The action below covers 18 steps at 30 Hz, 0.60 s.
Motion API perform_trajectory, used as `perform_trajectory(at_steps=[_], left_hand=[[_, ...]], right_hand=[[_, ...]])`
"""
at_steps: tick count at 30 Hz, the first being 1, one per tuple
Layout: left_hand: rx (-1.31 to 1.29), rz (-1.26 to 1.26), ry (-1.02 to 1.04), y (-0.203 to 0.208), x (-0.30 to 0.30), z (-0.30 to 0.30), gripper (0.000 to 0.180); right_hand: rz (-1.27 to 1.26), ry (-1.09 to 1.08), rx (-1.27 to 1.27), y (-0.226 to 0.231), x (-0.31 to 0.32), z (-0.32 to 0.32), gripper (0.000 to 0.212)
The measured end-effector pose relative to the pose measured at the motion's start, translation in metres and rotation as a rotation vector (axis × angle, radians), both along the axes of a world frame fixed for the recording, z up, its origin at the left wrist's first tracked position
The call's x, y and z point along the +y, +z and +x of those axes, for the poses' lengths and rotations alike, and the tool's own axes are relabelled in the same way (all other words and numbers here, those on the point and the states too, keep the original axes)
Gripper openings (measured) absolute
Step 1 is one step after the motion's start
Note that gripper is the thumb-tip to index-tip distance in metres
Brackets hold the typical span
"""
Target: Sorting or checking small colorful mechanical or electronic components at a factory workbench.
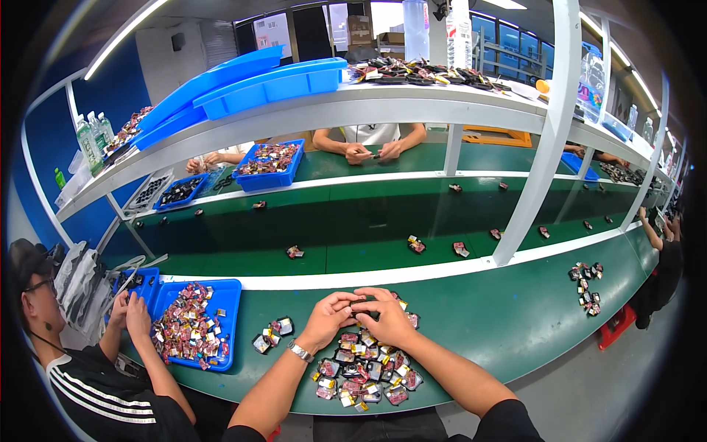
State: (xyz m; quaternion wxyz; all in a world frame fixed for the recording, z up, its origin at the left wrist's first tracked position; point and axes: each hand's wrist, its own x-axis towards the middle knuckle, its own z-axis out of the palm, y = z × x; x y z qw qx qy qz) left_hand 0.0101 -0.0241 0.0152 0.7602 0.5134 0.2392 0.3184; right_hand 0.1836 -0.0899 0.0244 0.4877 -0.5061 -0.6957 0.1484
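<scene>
My left hand (pixel 328 318) and my right hand (pixel 386 317) meet over the green bench, fingers closed together round a small dark electronic unit (pixel 359 306), mostly hidden by the fingers. A silver watch (pixel 300 351) sits on my left wrist. Right below my hands lies a pile of small black-cased units (pixel 363 370) with red boards and silver-and-yellow parts. A few more of these units (pixel 272 334) lie apart, left of my left forearm.
A blue tray (pixel 237 324) full of small red-and-silver parts stands at the left, beside a seated co-worker (pixel 96 368). Beyond a white rail (pixel 339 280), a green belt (pixel 361 258) carries scattered units. A white upright post (pixel 541 147) rises at right. Several units (pixel 585 287) lie farther right.
</scene>
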Motion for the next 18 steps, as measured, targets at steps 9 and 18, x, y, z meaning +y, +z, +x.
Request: perform_trajectory(at_steps=[9, 18], left_hand=[[-0.066, 0.035, 0.073, -0.002, -0.002, 0.001, 0.026], [-0.058, 0.012, 0.081, -0.003, -0.002, 0.003, 0.029]], right_hand=[[0.023, -0.002, 0.015, 0.0, 0.002, -0.005, 0.022], [0.078, -0.086, 0.031, 0.005, 0.001, -0.007, 0.02]])
